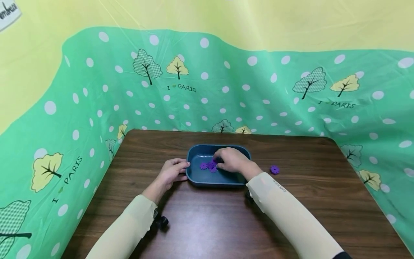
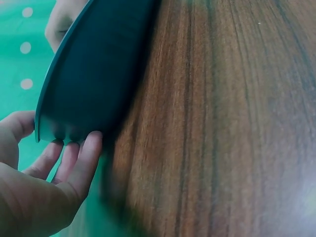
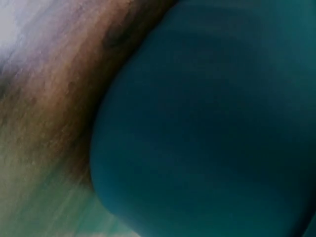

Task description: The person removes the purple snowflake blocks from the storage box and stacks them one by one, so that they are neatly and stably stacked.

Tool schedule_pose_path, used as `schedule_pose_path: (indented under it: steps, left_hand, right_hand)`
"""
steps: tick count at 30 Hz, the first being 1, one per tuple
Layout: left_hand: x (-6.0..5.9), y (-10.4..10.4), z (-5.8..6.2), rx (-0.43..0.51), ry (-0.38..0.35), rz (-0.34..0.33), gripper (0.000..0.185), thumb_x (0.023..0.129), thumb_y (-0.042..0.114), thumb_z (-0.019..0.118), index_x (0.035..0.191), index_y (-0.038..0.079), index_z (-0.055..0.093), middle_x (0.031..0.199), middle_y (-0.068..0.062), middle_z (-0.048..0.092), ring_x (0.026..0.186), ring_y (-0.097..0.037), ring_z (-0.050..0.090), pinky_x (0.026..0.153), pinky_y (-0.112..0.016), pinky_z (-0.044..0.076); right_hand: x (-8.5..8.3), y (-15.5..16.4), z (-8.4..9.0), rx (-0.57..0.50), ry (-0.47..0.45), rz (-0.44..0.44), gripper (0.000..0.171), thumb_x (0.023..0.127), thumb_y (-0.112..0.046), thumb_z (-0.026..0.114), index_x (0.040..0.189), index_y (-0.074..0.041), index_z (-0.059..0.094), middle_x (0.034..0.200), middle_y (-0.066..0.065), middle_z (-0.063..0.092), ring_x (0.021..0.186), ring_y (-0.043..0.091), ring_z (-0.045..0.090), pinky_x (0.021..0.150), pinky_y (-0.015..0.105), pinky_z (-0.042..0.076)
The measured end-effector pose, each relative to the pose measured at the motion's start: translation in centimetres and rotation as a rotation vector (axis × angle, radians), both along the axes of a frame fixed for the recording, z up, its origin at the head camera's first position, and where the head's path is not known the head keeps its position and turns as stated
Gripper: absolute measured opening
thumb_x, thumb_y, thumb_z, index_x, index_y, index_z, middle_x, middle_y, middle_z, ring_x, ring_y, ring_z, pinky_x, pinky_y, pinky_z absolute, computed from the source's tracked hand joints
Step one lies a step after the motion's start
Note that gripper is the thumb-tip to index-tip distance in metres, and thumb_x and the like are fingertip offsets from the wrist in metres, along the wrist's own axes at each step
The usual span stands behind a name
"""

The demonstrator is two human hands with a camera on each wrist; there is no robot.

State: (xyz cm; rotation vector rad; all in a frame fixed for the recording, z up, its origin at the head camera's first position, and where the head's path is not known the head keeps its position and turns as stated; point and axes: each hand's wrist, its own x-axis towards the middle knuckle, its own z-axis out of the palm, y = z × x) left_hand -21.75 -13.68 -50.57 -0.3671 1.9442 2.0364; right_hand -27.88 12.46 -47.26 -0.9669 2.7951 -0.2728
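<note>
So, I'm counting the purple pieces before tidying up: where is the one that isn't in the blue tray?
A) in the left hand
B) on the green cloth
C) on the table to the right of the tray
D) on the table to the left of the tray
C: in the head view a single purple piece lies on the wooden table, right of the blue tray, past the right hand.
</note>
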Motion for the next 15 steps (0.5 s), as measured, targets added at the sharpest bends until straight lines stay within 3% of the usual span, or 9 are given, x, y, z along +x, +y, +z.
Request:
schedule_pose_path:
  steps: [6, 15]
  left_hand:
    - [-0.12, -0.02, 0.17, -0.011, 0.006, -0.027, 0.043, 0.087, 0.016, 0.07, 0.127, 0.003, 0.06, 0.109, -0.015, 0.064, 0.088, -0.022, 0.065, 0.077, -0.041, 0.061]
    - [-0.14, -0.11, 0.38, 0.005, 0.029, -0.025, 0.046, 0.084, 0.013, 0.072, 0.127, 0.004, 0.059, 0.113, -0.013, 0.061, 0.098, -0.029, 0.063, 0.08, -0.042, 0.06]
  right_hand:
    - [0.33, -0.19, -0.38, 0.059, 0.009, 0.027, 0.029, 0.09, -0.027, 0.068, 0.118, -0.018, 0.069, 0.122, 0.0, 0.064, 0.114, 0.017, 0.059, 0.1, 0.038, 0.05]
    - [0.44, -0.12, -0.56, 0.089, 0.052, 0.07, 0.025, 0.088, -0.024, 0.069, 0.112, -0.017, 0.072, 0.105, -0.001, 0.062, 0.094, 0.014, 0.06, 0.088, 0.034, 0.054]
